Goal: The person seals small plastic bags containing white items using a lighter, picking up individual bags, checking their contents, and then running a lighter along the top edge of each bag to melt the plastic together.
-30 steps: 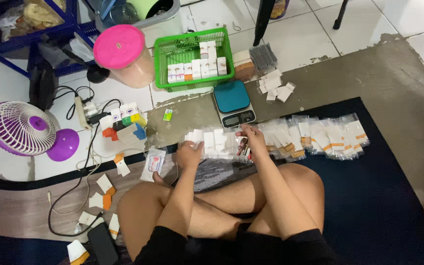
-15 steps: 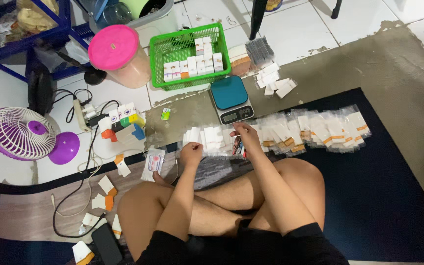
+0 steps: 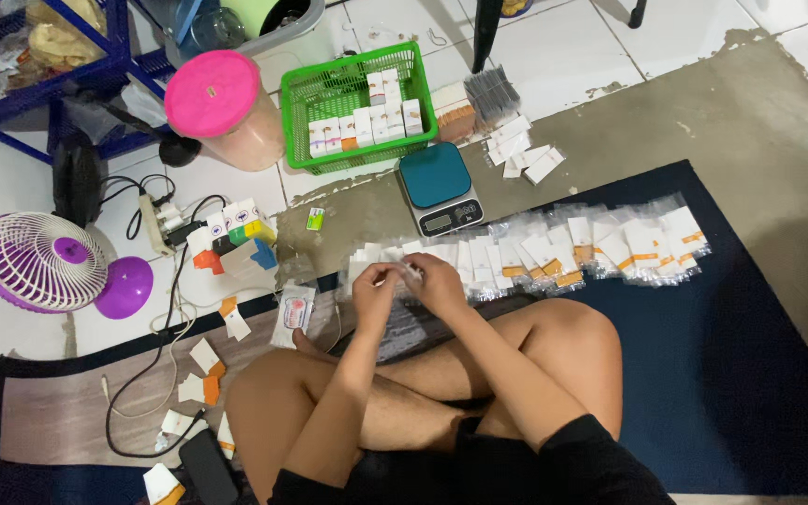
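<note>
The person sits cross-legged on a dark mat [image 3: 750, 374] on the floor, both hands raised together just above the near-left end of a row of packets [image 3: 554, 257]. The left hand [image 3: 373, 290] and right hand [image 3: 440, 281] meet at a small clear packet [image 3: 411, 271]; the fingers of both are pinched closed on its edges, though how much of it each holds is too small to tell. The packet sits between the two hands, just above the knees and touching nothing else visible. The row of filled packets, each with white and orange contents, runs to the right along the far edge of the mat. A scale [image 3: 439, 187] with a teal platform stands just beyond the row, and a green basket [image 3: 357, 103] of small white boxes lies farther off, beside a jar with a pink lid [image 3: 212, 93]. A purple fan [image 3: 44, 262] and a power strip [image 3: 156, 224] lie at the left, and loose cards [image 3: 203, 369] are scattered on the near-left floor. Judgement: the step appears to be handling one packet at its mouth. To do it well, both pinches should stay near the top edge, the packet kept level, and the hands held clear of the row so that finished packets are not disturbed.
</note>
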